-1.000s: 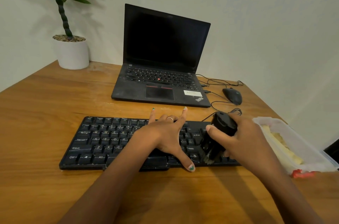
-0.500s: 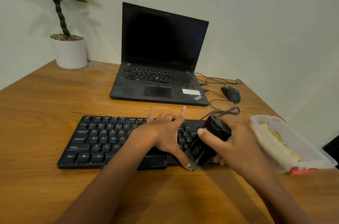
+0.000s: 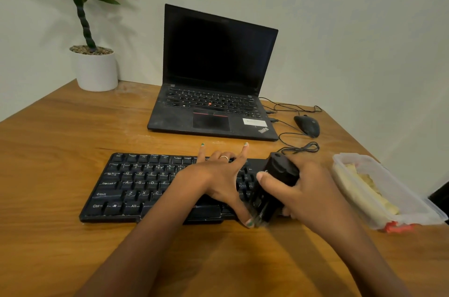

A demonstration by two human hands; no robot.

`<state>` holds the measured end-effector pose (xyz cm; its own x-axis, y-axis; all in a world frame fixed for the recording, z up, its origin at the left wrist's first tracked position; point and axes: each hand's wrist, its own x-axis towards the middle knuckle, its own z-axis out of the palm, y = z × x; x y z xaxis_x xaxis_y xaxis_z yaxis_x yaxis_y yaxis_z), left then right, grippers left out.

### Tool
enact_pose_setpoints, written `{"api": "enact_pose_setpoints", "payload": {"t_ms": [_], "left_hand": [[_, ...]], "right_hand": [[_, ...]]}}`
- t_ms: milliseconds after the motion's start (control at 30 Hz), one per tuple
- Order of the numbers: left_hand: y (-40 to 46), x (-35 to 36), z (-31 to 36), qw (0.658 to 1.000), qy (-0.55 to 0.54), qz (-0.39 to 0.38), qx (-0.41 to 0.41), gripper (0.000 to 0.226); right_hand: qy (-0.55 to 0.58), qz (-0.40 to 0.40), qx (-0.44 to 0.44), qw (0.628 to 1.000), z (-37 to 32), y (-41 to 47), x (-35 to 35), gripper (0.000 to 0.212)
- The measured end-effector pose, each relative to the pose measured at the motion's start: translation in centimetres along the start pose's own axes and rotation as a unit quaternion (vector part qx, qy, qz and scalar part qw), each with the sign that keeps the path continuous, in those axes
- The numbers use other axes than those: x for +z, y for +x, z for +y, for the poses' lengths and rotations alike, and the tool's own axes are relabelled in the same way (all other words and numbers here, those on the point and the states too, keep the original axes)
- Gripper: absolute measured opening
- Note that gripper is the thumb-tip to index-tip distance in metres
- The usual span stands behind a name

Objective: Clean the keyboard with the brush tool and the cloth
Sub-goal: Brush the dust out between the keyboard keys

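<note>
A black keyboard (image 3: 136,187) lies across the wooden desk in front of me. My left hand (image 3: 218,177) rests flat on its middle keys, fingers spread, thumb reaching to the front edge. My right hand (image 3: 306,189) grips a black brush tool (image 3: 279,175), its bristle end pointing down onto the keys at the keyboard's right front, beside my left thumb. The bristles are blurred. A yellowish cloth (image 3: 366,182) lies inside a clear plastic container (image 3: 413,209) at the right.
An open black laptop (image 3: 213,102) stands behind the keyboard. A black mouse (image 3: 307,125) and its cables lie at the back right. A white potted plant (image 3: 97,70) stands at the back left. The desk edge runs close behind the container.
The brush swept from the keyboard's right end toward my left thumb and the front edge. My left hand stayed in place on the keys. The view shifted slightly.
</note>
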<state>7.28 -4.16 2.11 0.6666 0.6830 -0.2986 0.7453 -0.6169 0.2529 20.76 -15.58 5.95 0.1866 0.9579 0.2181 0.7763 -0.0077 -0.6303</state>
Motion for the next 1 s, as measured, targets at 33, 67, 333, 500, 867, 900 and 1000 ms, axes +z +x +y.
{"api": "enact_pose_setpoints", "payload": {"t_ms": [33, 67, 333, 500, 867, 900, 1000], "left_hand": [[0.0, 0.0, 0.0, 1.000, -0.003, -0.002, 0.000, 0.143], [0.0, 0.0, -0.1, 1.000, -0.007, -0.004, -0.001, 0.143], [0.1, 0.1, -0.1, 1.000, -0.012, -0.005, -0.001, 0.144], [0.3, 0.1, -0.2, 1.000, -0.010, -0.009, -0.004, 0.145], [0.2, 0.1, -0.1, 1.000, -0.008, -0.008, -0.005, 0.143], [0.2, 0.2, -0.2, 1.000, -0.009, -0.007, -0.005, 0.144], [0.3, 0.2, -0.2, 1.000, -0.005, -0.006, -0.003, 0.145]], "right_hand": [[-0.027, 0.025, 0.002, 0.999, 0.3, 0.3, -0.1, 0.018], [-0.060, 0.055, 0.007, 0.997, 0.5, 0.5, -0.4, 0.018], [-0.063, 0.060, -0.010, 0.996, 0.9, 0.2, -0.6, 0.018], [0.031, 0.025, -0.026, 0.999, 0.3, -1.5, 0.5, 0.013], [0.024, 0.101, -0.029, 0.994, 1.1, -1.9, -0.1, 0.016], [0.029, 0.099, -0.031, 0.994, 1.1, -1.9, -0.1, 0.016], [0.086, 0.012, -0.017, 0.996, 0.4, -2.3, 0.2, 0.011]]}}
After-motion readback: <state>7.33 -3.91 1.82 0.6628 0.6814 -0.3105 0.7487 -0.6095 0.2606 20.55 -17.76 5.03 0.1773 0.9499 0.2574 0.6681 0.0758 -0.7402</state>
